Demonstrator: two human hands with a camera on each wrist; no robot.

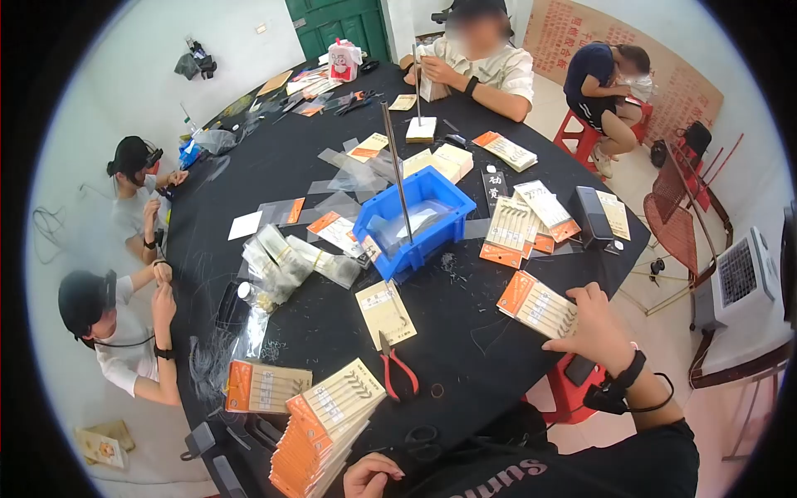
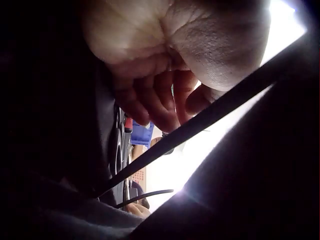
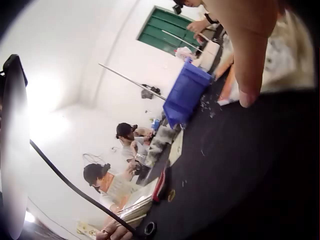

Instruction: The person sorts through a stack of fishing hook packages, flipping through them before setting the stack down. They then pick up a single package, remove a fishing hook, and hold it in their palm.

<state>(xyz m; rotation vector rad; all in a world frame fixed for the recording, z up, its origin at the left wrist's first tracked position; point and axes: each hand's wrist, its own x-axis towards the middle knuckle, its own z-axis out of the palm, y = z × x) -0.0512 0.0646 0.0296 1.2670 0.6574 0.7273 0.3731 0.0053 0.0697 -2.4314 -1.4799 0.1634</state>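
Observation:
My right hand [image 1: 599, 330] is at the near end of a stack of orange-and-beige printed cards [image 1: 531, 300] lying on the black table. Its thumb is along the lower corner and its fingers are at the upper corner, spanning the stack's width. The right wrist view shows the straight thumb [image 3: 249, 90] down at the cards' edge. At the bottom of the head view my left hand [image 1: 374, 476] hangs loosely curled near my body, holding nothing. Beside it leans a tall fanned stack of similar cards [image 1: 328, 415]; the left wrist view shows the palm [image 2: 175, 45].
Red-handled pliers [image 1: 398, 369] lie over a beige card [image 1: 383, 311]. Behind stands a blue bin [image 1: 432, 216] near an upright metal rod [image 1: 394, 158]. More card stacks [image 1: 506, 228], a black box [image 1: 592, 217] and clear bags [image 1: 278, 257] surround it. Other people sit around the table.

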